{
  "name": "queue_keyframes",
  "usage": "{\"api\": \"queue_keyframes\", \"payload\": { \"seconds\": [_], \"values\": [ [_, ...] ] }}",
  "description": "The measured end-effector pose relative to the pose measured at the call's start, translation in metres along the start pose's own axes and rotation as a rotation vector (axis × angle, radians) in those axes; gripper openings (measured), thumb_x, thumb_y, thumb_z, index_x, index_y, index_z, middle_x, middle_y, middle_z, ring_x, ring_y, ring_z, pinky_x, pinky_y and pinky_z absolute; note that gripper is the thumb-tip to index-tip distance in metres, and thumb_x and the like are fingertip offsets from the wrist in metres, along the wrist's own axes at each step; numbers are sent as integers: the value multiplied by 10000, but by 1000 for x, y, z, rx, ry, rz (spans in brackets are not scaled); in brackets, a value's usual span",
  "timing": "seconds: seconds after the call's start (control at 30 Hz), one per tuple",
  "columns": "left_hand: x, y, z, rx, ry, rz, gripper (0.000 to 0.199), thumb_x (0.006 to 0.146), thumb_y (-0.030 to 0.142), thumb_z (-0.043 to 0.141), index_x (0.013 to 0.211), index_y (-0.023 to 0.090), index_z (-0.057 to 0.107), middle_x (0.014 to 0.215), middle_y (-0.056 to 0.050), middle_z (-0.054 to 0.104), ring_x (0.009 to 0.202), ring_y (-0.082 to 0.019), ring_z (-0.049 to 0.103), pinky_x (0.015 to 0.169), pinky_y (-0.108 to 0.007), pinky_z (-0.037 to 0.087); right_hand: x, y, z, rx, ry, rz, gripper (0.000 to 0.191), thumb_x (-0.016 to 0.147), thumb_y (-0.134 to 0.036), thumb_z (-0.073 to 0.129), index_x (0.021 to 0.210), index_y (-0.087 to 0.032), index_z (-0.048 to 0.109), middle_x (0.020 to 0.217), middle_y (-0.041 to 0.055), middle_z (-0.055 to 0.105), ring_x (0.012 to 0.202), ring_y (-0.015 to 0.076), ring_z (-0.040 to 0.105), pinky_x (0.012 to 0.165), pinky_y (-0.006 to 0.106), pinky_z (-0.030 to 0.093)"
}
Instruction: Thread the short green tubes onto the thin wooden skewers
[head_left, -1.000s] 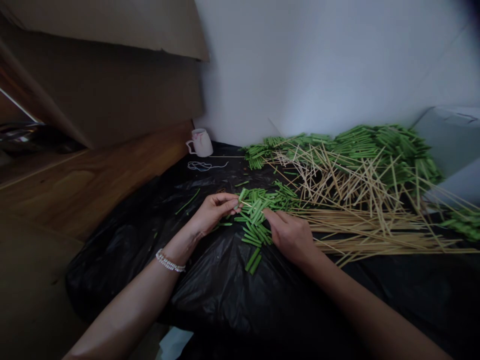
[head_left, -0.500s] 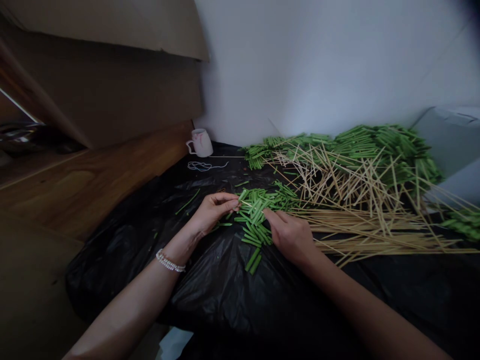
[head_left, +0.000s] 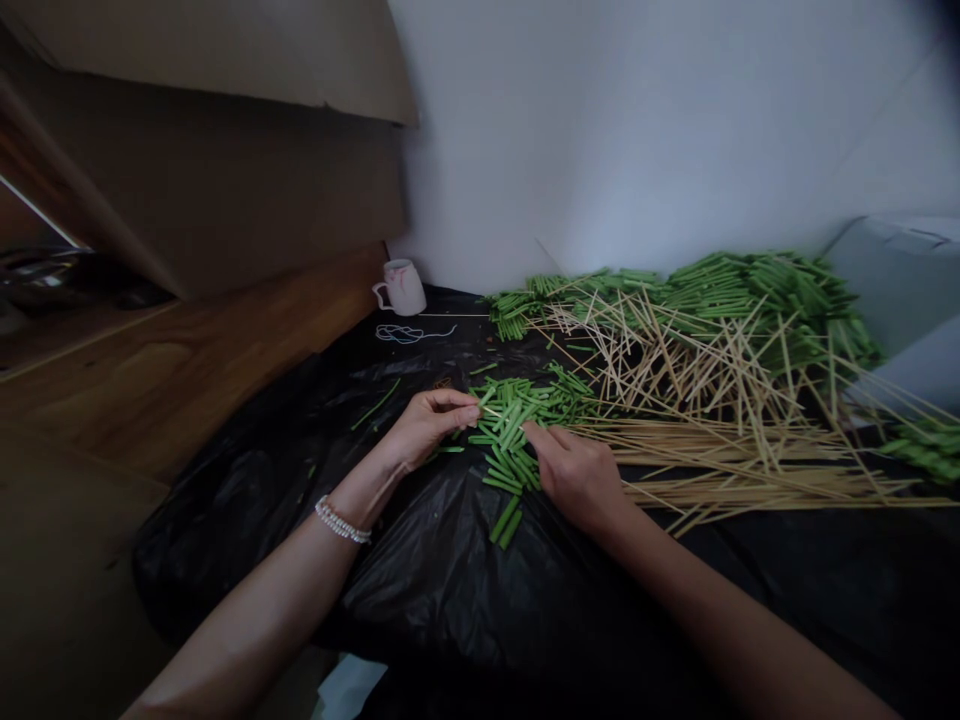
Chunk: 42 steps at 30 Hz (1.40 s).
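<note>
Mug (head_left: 406,288): off-white with pinkish-red markings; string (head_left: 405,333) just in front of mug, pale bluish-white. Sheet (head_left: 442,560) under mug: glossy black; wall (head_left: 525,130) behind mug, pale blue-grey; wooden panel (head_left: 247,325) left of mug, orange-brown with darker grain. To the right of mug, cut stems (head_left: 727,285) bright to deep green, sticks (head_left: 675,360) pale straw-tan.

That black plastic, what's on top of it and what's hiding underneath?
On top lie cut green stems, thin pale sticks and some string. What's underneath can't be seen, because the black plastic covers it.
</note>
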<state>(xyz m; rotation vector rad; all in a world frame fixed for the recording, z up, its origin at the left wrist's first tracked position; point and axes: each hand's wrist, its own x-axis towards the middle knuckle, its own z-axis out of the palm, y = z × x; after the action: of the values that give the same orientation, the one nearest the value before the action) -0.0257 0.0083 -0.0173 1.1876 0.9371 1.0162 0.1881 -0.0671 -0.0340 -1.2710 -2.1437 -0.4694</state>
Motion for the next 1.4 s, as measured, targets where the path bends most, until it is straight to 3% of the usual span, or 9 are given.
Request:
{"api": "queue_keyframes", "payload": {
  "seconds": [0.17, 0.57, 0.73, 0.93, 1.13, 1.4],
  "values": [
    [0, 1, -1, -5, 11, -33, 271, 558, 283, 869, 748, 138, 741, 652, -12, 681, 562, -72, 560, 568, -194, 431, 1, 0, 0, 6, -3, 0, 336, 865, -95, 421, 1106, -134, 652, 704, 14, 629, 576, 109, 528, 543, 251, 296],
    [-1, -7, 1, 41, -118, -71, 247, 565, 274, 865, 729, 139, 739, 651, -15, 686, 589, -87, 585, 602, -205, 448, -2, -7, 4, 37, -31, -20, 320, 862, -90, 445, 1114, -128, 638, 739, 19, 658, 604, 115, 557, 563, 252, 332],
    [-3, -3, 5, 131, -138, 18, 219, 607, 297, 838, 745, 156, 741, 700, -12, 695, 633, -103, 587, 658, -231, 455, -1, -6, 2, 21, -5, -31, 321, 863, -92, 438, 1109, -133, 642, 738, 13, 662, 584, 115, 561, 550, 255, 335],
    [-2, 3, -3, 483, -87, 200, 260, 725, 402, 738, 729, 144, 710, 705, -30, 665, 643, -132, 560, 640, -260, 423, 1, 11, 1, -24, 31, 53, 325, 891, -117, 414, 1121, -143, 642, 820, 39, 695, 676, 125, 606, 598, 240, 369],
    [0, -5, -7, 1130, -258, 451, 185, 745, 369, 729, 808, 195, 715, 814, -40, 642, 829, -195, 557, 773, -317, 415, 1, 15, 1, -47, 16, 72, 317, 898, -136, 422, 1117, -156, 650, 836, 41, 704, 702, 128, 617, 607, 242, 375],
    [-4, -7, -3, 1316, -244, 558, 200, 891, 363, 554, 895, 186, 647, 863, -58, 647, 863, -204, 553, 800, -334, 423, 1, 13, 3, -53, 17, 64, 325, 897, -141, 422, 1129, -159, 649, 830, 35, 698, 681, 127, 603, 594, 246, 368]
  ]
}}
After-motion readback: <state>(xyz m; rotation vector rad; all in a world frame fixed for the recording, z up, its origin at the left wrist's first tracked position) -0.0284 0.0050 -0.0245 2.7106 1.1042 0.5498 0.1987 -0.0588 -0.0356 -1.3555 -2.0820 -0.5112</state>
